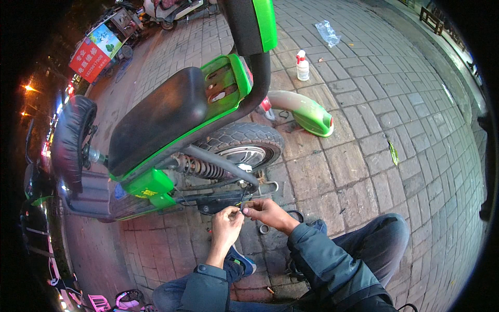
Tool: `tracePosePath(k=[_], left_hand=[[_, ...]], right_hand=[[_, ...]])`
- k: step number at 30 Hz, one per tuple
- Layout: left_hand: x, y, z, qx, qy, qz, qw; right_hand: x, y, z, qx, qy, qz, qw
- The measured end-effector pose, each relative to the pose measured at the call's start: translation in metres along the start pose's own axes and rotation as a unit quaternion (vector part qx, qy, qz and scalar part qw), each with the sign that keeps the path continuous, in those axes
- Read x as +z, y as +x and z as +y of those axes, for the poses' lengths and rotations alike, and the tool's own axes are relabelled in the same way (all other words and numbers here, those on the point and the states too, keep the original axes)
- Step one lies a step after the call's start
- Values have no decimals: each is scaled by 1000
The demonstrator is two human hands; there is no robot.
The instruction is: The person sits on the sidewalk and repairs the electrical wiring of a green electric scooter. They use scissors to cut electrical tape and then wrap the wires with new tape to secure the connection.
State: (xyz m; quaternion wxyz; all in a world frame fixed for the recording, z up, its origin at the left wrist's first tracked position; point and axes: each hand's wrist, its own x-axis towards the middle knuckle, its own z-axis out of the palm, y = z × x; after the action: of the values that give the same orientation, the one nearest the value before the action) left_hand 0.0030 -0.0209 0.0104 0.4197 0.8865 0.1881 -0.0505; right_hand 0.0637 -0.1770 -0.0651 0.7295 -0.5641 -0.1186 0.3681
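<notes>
A green and black electric scooter point(156, 119) stands before me, its rear wheel point(260, 148) exposed. Low beside the wheel, thin wires point(243, 197) come out near the frame. My left hand point(227, 224) pinches the wire ends between thumb and fingers. Almost touching it, my right hand point(267, 213) is closed in a pinch on the wires too. The very ends are hidden by my fingertips. Just below my right hand, a small roll of tape point(264, 229) lies on the paving, with a dark ring point(297, 215) close to my right wrist.
Beyond the wheel lies a detached green and grey fender point(312, 117). A white spray bottle with a red top point(302, 67) stands farther off, near a crumpled clear plastic bag point(327, 33). A cart with a red sign point(89, 61) and other scooters point(174, 10) are parked at the back left.
</notes>
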Motion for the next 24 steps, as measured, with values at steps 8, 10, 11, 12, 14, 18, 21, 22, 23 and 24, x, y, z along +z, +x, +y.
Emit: tracePosePath(k=[8, 10, 11, 12, 14, 18, 21, 22, 23, 24], left_hand=[[5, 2, -5, 0, -40, 31, 999], [6, 3, -6, -27, -63, 30, 997], [7, 2, -6, -22, -45, 45, 998], [8, 0, -6, -11, -39, 62, 997], [8, -1, -5, 4, -61, 75, 995], [11, -13, -3, 184, 61, 115, 974], [16, -17, -3, 233, 136, 154, 951], [17, -17, -5, 205, 104, 156, 960], [18, -16, -6, 176, 77, 161, 968], [19, -15, -7, 154, 50, 170, 972]], right_hand=[[2, -4, -11, -44, -7, -18, 999], [6, -9, -13, -34, 0, -10, 999], [8, -12, -14, -33, 34, -11, 999], [11, -14, -15, -31, 59, -8, 998], [14, -15, -16, -27, 102, -5, 994], [15, -12, -18, 6, 157, 26, 987], [16, -11, -16, 24, 166, 31, 985], [15, -11, -15, 29, 157, 20, 987], [14, -11, -14, 38, 191, 21, 981], [13, -11, -12, 47, 225, 21, 973]])
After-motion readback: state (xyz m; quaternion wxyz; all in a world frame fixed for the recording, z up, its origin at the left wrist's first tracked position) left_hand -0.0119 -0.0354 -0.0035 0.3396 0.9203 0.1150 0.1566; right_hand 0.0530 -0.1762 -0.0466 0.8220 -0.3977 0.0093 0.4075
